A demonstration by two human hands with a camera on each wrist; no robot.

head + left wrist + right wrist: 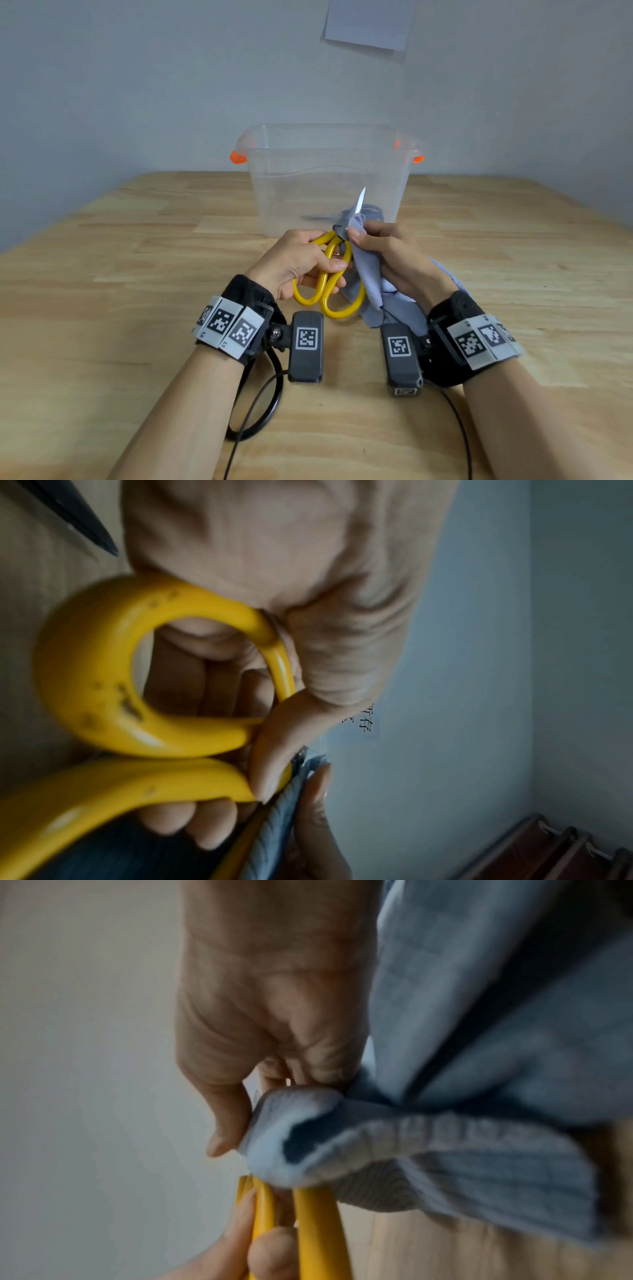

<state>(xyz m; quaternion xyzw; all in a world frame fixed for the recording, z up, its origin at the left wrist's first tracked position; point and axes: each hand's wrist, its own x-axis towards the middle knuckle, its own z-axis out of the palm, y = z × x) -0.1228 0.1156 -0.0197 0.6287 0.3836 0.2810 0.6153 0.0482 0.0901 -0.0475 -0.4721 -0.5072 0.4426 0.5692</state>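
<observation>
Yellow-handled scissors [325,277] are held above the wooden table [102,274], blade tip [361,198] pointing away and up. My left hand [301,263] grips the yellow handles [113,696], thumb laid across both loops. My right hand [387,253] pinches a light blue-grey cloth [370,284] around the blades near the pivot. The cloth [462,1069] hangs down past my right wrist and hides most of the blades. In the right wrist view the thumb [226,1118] presses the bunched cloth just above the handles [315,1226].
A clear plastic bin [325,178] with orange latches [237,157] stands just behind the hands at the table's middle. A sheet of paper [368,24] hangs on the grey wall. Black cables [260,404] loop under my left wrist.
</observation>
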